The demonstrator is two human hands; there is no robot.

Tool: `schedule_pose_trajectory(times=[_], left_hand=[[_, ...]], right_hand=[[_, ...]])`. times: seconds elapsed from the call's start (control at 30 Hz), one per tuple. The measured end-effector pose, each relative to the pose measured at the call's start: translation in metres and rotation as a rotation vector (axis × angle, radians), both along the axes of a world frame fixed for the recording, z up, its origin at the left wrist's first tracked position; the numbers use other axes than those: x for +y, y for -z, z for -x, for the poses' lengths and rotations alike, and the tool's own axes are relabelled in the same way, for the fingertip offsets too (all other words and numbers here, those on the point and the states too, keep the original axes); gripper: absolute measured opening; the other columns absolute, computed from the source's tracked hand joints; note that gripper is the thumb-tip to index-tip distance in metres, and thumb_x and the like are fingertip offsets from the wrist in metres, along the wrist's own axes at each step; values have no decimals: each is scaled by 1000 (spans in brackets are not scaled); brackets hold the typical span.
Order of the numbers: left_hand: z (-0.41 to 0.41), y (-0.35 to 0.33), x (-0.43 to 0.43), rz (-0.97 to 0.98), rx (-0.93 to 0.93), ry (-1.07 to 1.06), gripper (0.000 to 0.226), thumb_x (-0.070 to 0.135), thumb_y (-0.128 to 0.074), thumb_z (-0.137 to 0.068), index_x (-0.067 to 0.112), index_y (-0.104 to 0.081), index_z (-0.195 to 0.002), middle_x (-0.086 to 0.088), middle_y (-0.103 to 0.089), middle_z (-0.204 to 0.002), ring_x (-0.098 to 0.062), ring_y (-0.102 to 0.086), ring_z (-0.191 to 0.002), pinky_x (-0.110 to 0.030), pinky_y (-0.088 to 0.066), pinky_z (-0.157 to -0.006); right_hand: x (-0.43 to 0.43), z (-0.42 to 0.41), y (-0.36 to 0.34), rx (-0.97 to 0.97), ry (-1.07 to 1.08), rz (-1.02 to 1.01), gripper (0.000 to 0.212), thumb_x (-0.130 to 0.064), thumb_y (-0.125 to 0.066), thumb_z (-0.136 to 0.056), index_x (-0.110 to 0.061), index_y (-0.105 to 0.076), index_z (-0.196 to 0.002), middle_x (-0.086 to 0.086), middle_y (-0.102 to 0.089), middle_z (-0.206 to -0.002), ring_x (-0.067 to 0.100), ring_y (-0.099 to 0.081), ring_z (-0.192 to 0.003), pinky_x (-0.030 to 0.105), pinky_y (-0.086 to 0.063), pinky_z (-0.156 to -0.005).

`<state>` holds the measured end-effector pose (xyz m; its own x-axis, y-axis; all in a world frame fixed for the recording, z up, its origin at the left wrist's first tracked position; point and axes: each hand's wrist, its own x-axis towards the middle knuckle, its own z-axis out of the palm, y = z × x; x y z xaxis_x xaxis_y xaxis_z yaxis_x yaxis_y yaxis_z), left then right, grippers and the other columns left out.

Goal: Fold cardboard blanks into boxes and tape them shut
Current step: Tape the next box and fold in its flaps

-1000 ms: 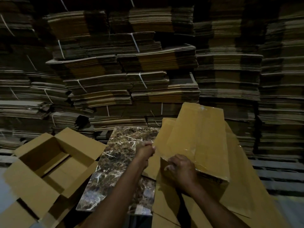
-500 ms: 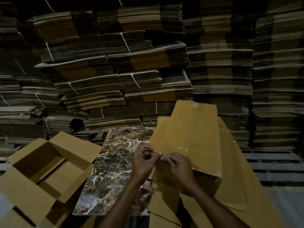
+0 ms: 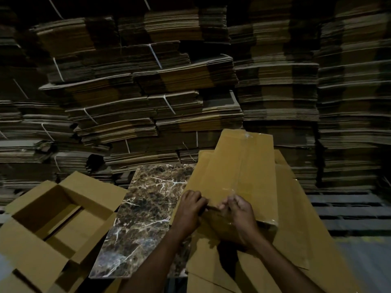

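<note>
Just past centre toward four o'clock, on a heap of flat blanks (image 3: 296, 218): a long, shallow box (image 3: 256, 176), far end toward twelve, with a shiny line of clear tape (image 3: 241, 166) down the middle seam of its top to the near edge. At that near edge, around five o'clock, both hands close together, fingertips just apart. Left hand (image 3: 189, 210): grip pressed together, thumb against curled fingertips, seemingly pinching the end of the tape just off the box's near left corner. Right hand (image 3: 239, 212): grip likewise closed, fingers curled, pinching the same strip at the box's near edge, a glint of tape under the palm. Too dim between the two to tell more of the strip. At six to seven o'clock, a dark marbled counter (image 3: 143, 218), its right side overlapped by the blanks. At eight o'clock, an open box (image 3: 63, 218), flaps spread, right against the counter's left edge. From nine through twelve to three, tall stacks (image 3: 148, 92) of bundled cardboard, several tied with white string. At four o'clock, dark pallet slats (image 3: 349, 208) beside the blanks.
</note>
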<state>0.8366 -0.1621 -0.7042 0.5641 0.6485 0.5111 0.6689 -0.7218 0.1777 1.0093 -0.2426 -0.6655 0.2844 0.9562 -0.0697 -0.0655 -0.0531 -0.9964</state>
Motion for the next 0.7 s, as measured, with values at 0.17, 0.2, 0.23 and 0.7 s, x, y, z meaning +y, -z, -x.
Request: schedule_pose_trajectory(times=[0.17,0.2,0.23,0.7], left_hand=[[-3,3,0,6,19,-13,32,7,-75,-68,17,-59,-94,-2,-50,-91,-23,-46,-86,-28,-23,-75],[-3,5,0,5,20,-18,31,7,-75,-68,16,-60,-94,-2,-50,-91,-23,-46,-86,-29,-24,-75],[-3,6,0,3,21,-21,31,7,-75,-69,15,-61,-95,-3,-50,-91,-23,-46,-86,-29,-25,-76],[-7,10,3,9,-4,-20,26,3,-71,-73,12,-60,-95,-5,-47,-92,-25,-45,-86,-36,-36,-83]], right_hand=[[-26,-15,5,197,94,10,36,-25,-43,-109,3,-61,-96,15,-74,-87,27,-74,-97,39,-53,-91],[-29,-16,5,255,116,10,36,-25,-42,-109,4,-59,-96,16,-73,-85,29,-74,-98,40,-52,-93],[-31,-15,5,293,139,9,36,-24,-42,-109,4,-59,-95,14,-71,-81,30,-74,-97,40,-52,-94],[-25,-15,-3,625,328,210,25,-24,-46,-109,-3,-57,-102,1,-41,-59,16,-44,-57,47,-55,-90]])
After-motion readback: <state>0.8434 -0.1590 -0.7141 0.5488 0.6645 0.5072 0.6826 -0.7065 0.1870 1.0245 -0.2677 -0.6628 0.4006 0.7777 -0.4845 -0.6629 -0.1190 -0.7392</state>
